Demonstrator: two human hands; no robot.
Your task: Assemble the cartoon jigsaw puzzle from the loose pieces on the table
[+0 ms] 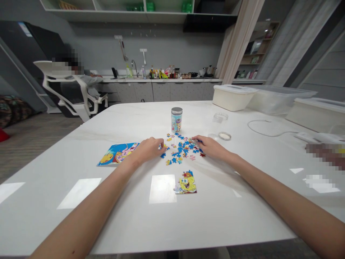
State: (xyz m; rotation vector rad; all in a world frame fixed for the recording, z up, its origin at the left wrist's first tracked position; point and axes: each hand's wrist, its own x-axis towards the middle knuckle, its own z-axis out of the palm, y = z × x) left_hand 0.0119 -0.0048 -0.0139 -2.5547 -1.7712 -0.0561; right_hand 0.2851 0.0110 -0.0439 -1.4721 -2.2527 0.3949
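Note:
A loose pile of jigsaw puzzle pieces [185,146], mostly blue with some yellow and pink, lies between my hands on the white table [129,223]. At the pile's left edge, my left hand [151,147] has its fingers curled round a puzzle piece [163,146]. My right hand [210,145] rests at the right edge, fingers reaching out over pieces there. Nearer to me sits a joined section of puzzle [186,182] with a yellow cartoon face. Partly behind my left wrist lies a colourful picture sheet [114,153].
Behind the pile stands a printed jar [176,120] with a metal lid. Clear round lids [220,117] and a ring-shaped lid [224,136] lie to its right. Storage boxes [233,97] and a white cable [258,131] occupy the right side. A person sits in a chair [67,84] at back left.

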